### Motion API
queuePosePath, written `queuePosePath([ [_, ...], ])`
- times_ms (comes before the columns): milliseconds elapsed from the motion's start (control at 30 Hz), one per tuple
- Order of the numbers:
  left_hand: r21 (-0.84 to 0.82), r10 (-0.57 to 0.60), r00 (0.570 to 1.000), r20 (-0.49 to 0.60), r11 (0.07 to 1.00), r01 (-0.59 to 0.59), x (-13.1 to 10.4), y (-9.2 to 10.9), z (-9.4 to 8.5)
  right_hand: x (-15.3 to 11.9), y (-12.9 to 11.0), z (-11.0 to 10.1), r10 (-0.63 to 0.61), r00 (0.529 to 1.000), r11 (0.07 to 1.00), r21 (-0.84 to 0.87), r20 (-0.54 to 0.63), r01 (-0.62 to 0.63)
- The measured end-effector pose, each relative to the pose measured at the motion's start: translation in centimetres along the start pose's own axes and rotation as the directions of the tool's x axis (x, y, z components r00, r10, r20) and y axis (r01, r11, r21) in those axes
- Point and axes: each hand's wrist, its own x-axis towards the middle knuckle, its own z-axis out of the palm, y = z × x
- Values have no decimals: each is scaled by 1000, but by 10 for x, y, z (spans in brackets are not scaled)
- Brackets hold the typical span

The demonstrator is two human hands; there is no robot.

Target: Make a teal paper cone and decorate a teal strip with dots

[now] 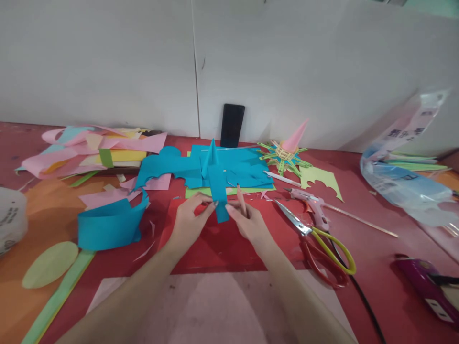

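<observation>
I hold blue paper strip [218, 188] between left hand [191, 217] and right hand [251, 222], fingers pinched on opposite side edges

left hand [193, 216] and right hand [251, 220] holding a blue paper strip [218, 188], scissors [304, 231] beside a glue gun [317, 209], phone [232, 125] against wall [107, 62]
</observation>
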Motion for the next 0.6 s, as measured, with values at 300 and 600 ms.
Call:
queuePosePath([
  [300,-153,-158,984,80,974,168,4,-6,3,-1,-2,-5,-79,996,977,-194,32,84],
  [600,-157,-229,971,72,958,238,4,-5,1,-1,-14,-29,-26,993,945,-320,118,63],
])
